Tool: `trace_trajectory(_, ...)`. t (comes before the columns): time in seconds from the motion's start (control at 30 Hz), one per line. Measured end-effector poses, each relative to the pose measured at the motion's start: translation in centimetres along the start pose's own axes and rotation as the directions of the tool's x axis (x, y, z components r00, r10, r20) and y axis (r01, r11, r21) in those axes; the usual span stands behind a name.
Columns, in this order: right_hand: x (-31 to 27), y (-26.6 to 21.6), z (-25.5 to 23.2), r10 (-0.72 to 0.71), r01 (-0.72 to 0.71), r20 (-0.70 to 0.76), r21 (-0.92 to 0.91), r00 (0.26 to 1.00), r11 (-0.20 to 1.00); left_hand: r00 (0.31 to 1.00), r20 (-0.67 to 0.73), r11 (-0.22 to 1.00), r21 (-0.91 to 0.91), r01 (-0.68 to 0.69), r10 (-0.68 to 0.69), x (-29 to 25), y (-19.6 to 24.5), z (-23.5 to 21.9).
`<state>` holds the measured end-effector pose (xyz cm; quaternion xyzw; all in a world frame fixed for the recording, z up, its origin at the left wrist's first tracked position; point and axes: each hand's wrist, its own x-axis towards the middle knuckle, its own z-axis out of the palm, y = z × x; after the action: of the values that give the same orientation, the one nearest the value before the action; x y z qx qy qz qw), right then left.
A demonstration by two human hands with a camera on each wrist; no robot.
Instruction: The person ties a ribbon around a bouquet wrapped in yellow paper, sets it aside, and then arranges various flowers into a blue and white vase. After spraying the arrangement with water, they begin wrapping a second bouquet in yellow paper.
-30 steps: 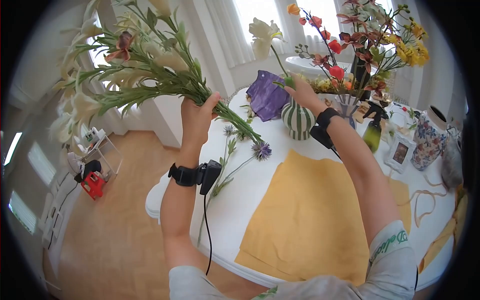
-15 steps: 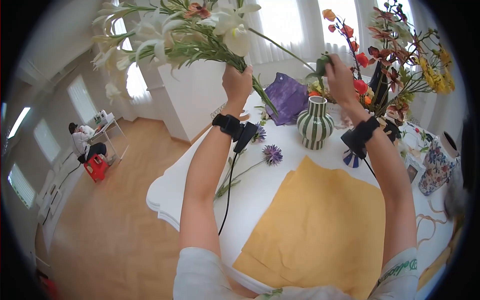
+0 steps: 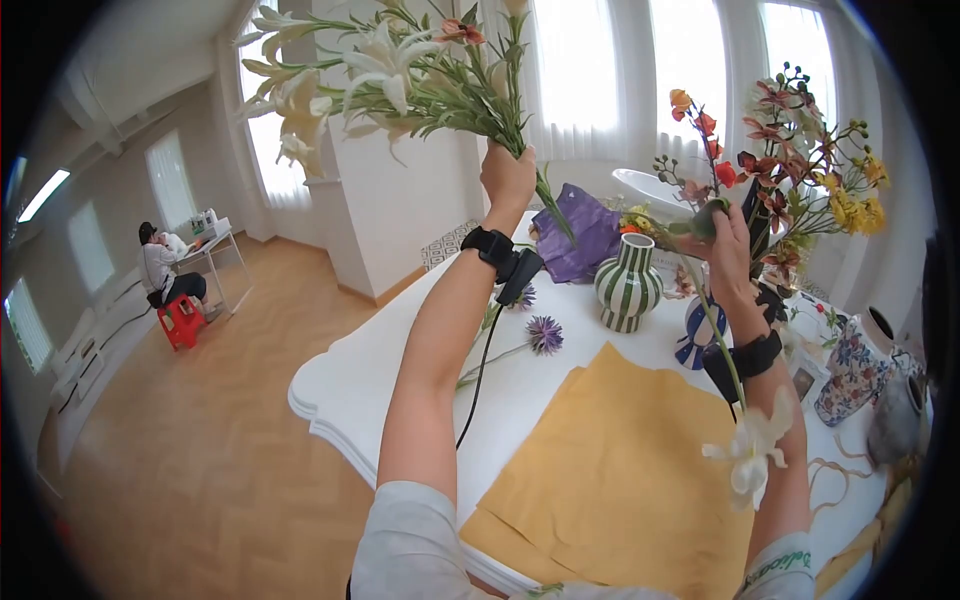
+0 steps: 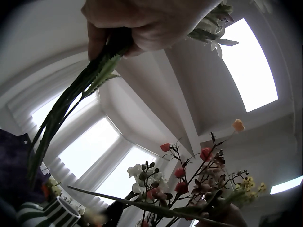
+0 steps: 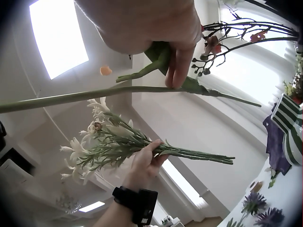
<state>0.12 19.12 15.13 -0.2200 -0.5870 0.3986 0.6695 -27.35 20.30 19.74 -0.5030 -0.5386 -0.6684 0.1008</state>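
My left hand (image 3: 508, 182) grips a bouquet of white lilies (image 3: 385, 70) by its bundled green stems (image 4: 59, 106), blooms to the upper left and stem ends pointing down to the right. One reddish-brown orchid bloom (image 3: 460, 32) shows among the lilies. Over the table's right half, my right hand (image 3: 732, 250) pinches a single white flower (image 3: 750, 455) near the cut end of its stem (image 5: 94, 95). Its bloom hangs down in front of my right forearm. Green leaves bunch at the fingers of that hand, and the palm side is hidden in the head view.
Yellow wrapping paper (image 3: 620, 455) covers the near tabletop. Purple thistle flowers (image 3: 545, 335) lie left of it. A green-striped vase (image 3: 630, 285), purple paper (image 3: 580, 235), a blue-striped vase (image 3: 700, 325) and a floral vase (image 3: 855, 370) stand behind and right. A person (image 3: 165, 265) sits far left.
The single white flower has swung from bloom-up to bloom-down in my right hand, which has moved right and lower. The lily bouquet has shifted right with my left hand.
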Motion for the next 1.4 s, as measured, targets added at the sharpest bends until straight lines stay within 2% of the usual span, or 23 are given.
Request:
trace_trajectory(0.1, -3.2, -1.4, -0.4, 0.020, -0.020, -0.005, 0.009, 1.000, 1.000, 0.998, 0.019, 0.998, -0.009, -0.064, 0.064, -0.1, 0.3, 0.5)
trace_trajectory(0.17, -5.6, -2.1, -1.0, 0.084, -0.084, -0.008, 0.019, 0.996, 0.996, 0.998, 0.051, 0.999, -0.028, -0.045, 0.047, -0.2, 0.9, 1.2)
trace_trajectory(0.3, -10.7, -1.6, -3.4, 0.167, -0.180, 0.101, 0.129, 0.981, 0.975, 0.998, 0.033, 0.993, -0.108, -0.048, 0.051, 0.1, 2.3, 3.5)
trace_trajectory(0.43, -14.7, -0.6, -5.9, 0.254, -0.260, 0.060, 0.146, 0.965, 0.954, 0.996, 0.024, 0.987, -0.140, -0.079, 0.084, 0.5, 2.7, 6.8)
trace_trajectory(0.47, -15.3, -0.3, -6.5, 0.280, -0.286, 0.057, 0.146, 0.958, 0.947, 0.989, 0.033, 0.983, -0.124, -0.137, 0.142, 0.3, 2.8, 7.7)
trace_trajectory(0.63, -16.6, 1.9, -8.3, 0.330, -0.336, 0.068, 0.101, 0.941, 0.937, 0.988, 0.057, 0.981, -0.137, -0.135, 0.144, -1.6, 2.7, 12.0)
trace_trajectory(0.73, -17.4, 3.4, -9.2, 0.409, -0.406, 0.227, -0.064, 0.884, 0.912, 0.983, 0.093, 0.982, -0.125, -0.144, 0.157, -2.8, 1.8, 14.5)
trace_trajectory(0.77, -17.6, 3.6, -9.4, 0.409, -0.406, 0.223, -0.063, 0.885, 0.912, 0.981, 0.113, 0.981, -0.129, -0.145, 0.160, -3.1, 1.4, 15.1)
trace_trajectory(0.83, -18.0, 3.8, -9.3, 0.462, -0.443, 0.321, -0.134, 0.827, 0.887, 0.978, 0.110, 0.980, -0.110, -0.164, 0.176, -3.4, 1.1, 16.1)
trace_trajectory(0.97, -18.6, 4.3, -9.6, 0.484, -0.425, 0.389, -0.233, 0.784, 0.875, 0.984, 0.117, 0.989, -0.087, -0.123, 0.133, -3.1, 1.0, 16.7)
trace_trajectory(1.03, -18.8, 4.8, -10.0, 0.502, -0.442, 0.387, -0.237, 0.774, 0.865, 0.988, 0.108, 0.992, -0.072, -0.104, 0.111, -2.4, 1.0, 16.6)
trace_trajectory(1.13, -19.1, 5.3, -10.4, 0.512, -0.457, 0.383, -0.232, 0.769, 0.859, 0.994, 0.017, 0.993, -0.042, -0.107, 0.108, -1.0, 1.1, 16.5)
trace_trajectory(1.33, -19.4, 5.5, -10.7, 0.519, -0.485, 0.372, -0.188, 0.770, 0.854, 0.999, 0.009, 0.999, -0.017, -0.048, 0.049, -0.5, 0.3, 16.1)
trace_trajectory(1.4, -19.4, 5.6, -10.7, 0.510, -0.485, 0.381, -0.168, 0.771, 0.858, 0.997, 0.016, 0.997, -0.009, -0.075, 0.075, -0.7, -0.3, 16.2)
